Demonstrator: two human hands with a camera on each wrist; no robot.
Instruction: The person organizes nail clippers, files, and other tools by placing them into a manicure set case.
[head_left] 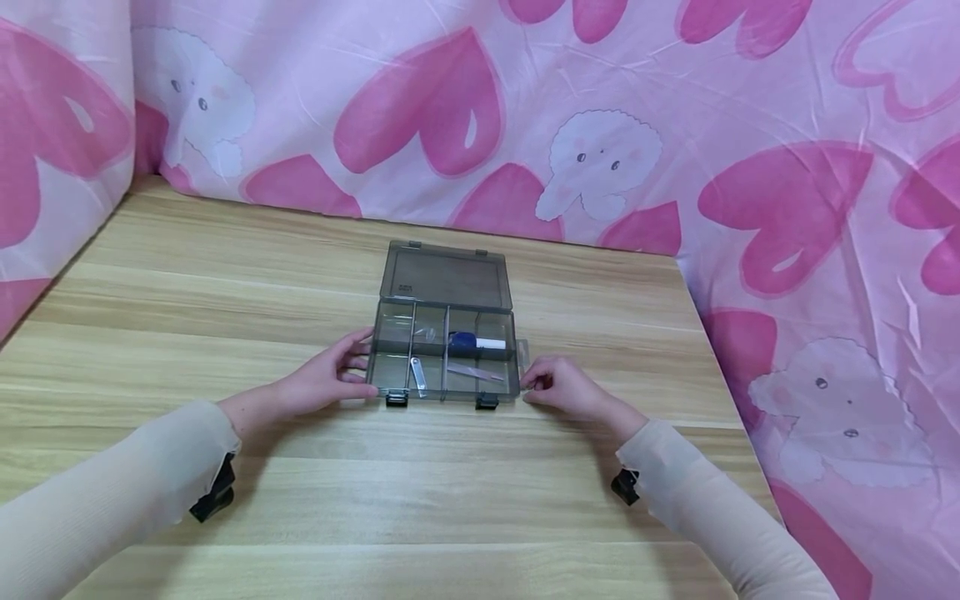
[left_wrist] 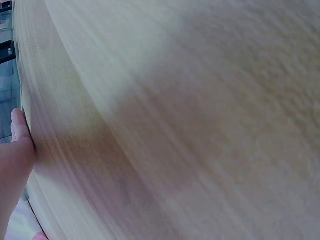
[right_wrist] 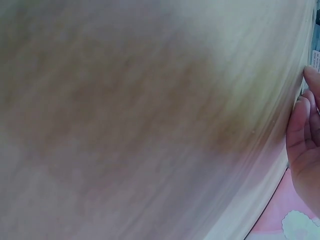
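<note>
A smoky see-through compartment box [head_left: 444, 395] lies on the table with its lid [head_left: 450, 275] folded back. Inside are a nail clipper [head_left: 417, 375], a dark blue bottle with a white cap [head_left: 477, 341], a slim pinkish stick-like item [head_left: 476, 372] and small clear pieces [head_left: 427, 334]. My left hand [head_left: 330, 375] rests against the box's left side, fingers extended, thumb at the front corner. At the right side, my right hand [head_left: 566, 387] has bent fingers and appears to pinch the near end of a clear strip [head_left: 523, 354]. Its fingertips are partly hidden.
Two black latches [head_left: 487, 401] hang at the box's front edge. The wood-grain table [head_left: 420, 500] meets a pink heart-patterned cloth [head_left: 615, 83] at the back and sides. A black device [head_left: 213, 492] is strapped beneath the left sleeve, another [head_left: 626, 486] beneath the right.
</note>
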